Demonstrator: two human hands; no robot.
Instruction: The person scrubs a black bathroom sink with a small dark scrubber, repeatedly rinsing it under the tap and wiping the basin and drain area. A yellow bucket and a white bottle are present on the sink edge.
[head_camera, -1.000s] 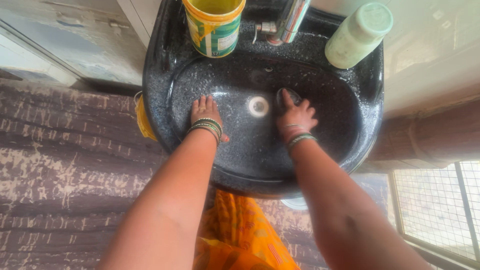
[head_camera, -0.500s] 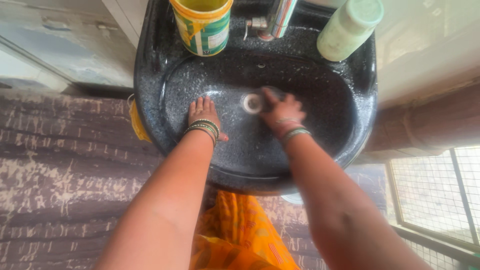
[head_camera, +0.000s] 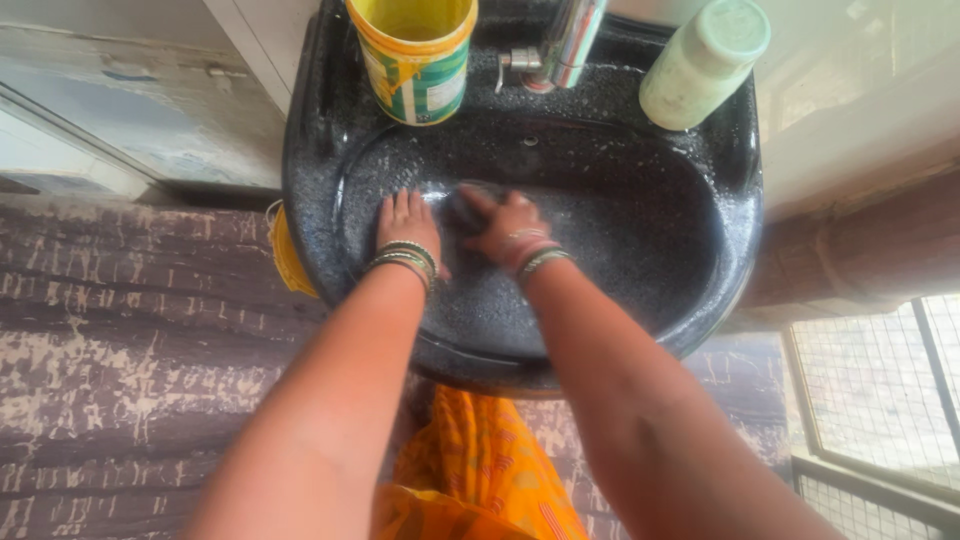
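Head view looks straight down into a black speckled sink (head_camera: 700, 250), where the left hand (head_camera: 405, 225) lies flat on the wet basin, fingers together and pointing to the far rim. Just right of those fingers, the right hand (head_camera: 505, 228) curls its fingers around a dark scrubber (head_camera: 462, 205), though the pad is blurred and mostly hidden, so its kind is uncertain. Beyond the fingertips stand a yellow tub (head_camera: 415, 55), a metal tap (head_camera: 560, 45) and a pale green bottle (head_camera: 700, 65) on the ledge. The slick basin could let the bracing palm slide, or a wide stroke might knock the tub. Below, worn patchy flooring (head_camera: 130, 330); a mesh grille (head_camera: 880, 400) stands at right.
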